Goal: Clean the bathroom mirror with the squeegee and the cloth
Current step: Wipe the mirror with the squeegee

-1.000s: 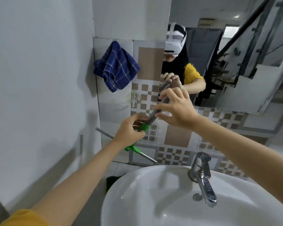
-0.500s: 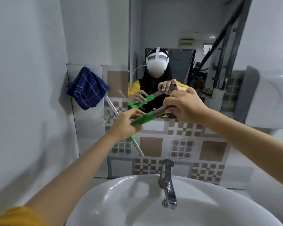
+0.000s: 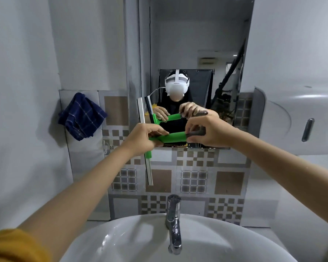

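Now squeegee [image 3: 170, 138] blade upright, not slanted.

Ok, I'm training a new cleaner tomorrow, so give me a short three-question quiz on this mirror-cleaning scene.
1. True or false: the blue checked cloth is in one of the hands.
2. Which hand grips the squeegee by its dark handle end: A left hand, B right hand?
3. Fill in: the squeegee's blade stands roughly ____.

Key: 1 false, it hangs on the wall left of the mirror. 2 B. 3 vertical.
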{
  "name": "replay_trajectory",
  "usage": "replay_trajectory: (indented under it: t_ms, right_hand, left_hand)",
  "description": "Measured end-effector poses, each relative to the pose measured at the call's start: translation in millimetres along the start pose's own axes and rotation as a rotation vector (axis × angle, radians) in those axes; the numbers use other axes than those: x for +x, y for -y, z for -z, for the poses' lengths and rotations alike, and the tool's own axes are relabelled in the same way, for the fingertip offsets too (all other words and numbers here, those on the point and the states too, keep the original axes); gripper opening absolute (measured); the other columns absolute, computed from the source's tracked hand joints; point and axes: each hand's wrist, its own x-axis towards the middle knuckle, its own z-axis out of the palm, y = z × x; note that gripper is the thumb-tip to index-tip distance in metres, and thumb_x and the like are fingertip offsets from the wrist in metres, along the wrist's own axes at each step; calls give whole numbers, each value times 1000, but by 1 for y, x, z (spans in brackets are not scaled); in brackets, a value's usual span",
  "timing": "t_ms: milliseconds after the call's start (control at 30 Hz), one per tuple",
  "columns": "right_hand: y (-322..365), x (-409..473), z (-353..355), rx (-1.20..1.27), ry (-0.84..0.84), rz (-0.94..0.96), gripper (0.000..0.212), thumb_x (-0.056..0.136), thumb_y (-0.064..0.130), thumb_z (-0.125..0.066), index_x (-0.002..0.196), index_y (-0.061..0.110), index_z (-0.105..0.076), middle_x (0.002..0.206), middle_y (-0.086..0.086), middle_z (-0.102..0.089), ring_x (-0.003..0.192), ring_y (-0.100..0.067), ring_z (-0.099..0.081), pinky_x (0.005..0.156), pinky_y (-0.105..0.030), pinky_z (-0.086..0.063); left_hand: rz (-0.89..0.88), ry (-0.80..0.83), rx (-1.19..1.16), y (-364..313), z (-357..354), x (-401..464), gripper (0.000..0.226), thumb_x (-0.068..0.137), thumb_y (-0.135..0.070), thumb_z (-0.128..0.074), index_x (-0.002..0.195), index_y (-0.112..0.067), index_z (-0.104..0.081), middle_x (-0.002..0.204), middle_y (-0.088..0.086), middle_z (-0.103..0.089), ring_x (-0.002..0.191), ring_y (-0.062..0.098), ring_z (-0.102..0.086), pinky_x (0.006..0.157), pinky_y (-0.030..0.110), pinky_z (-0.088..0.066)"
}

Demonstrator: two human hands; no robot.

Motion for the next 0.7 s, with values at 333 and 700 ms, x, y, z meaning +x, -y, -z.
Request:
replay_trajectory:
  t_ms: [333,700]
  right_hand:
    - [-3,14,28,16,-249,-69,21,83,31,-71,104,34,-68,85,15,-66,61,1,-58,52,-38,-54]
    - [-17,107,140,-269,-573,31,20,84,32,-68,104,32,-69,87,-1,-69,76,-22,-63,58,-33,-53]
  left_hand:
    - [-194,-189,247,-19,23,38,40,74,-4,-73,113,-9,-64,117,11,-65,108,20,-60,97,37,-48]
    - [-38,-473,517,4,81,89,69,78,-27,-70,136,-7,-38,140,11,-43,129,26,-37,104,31,-31]
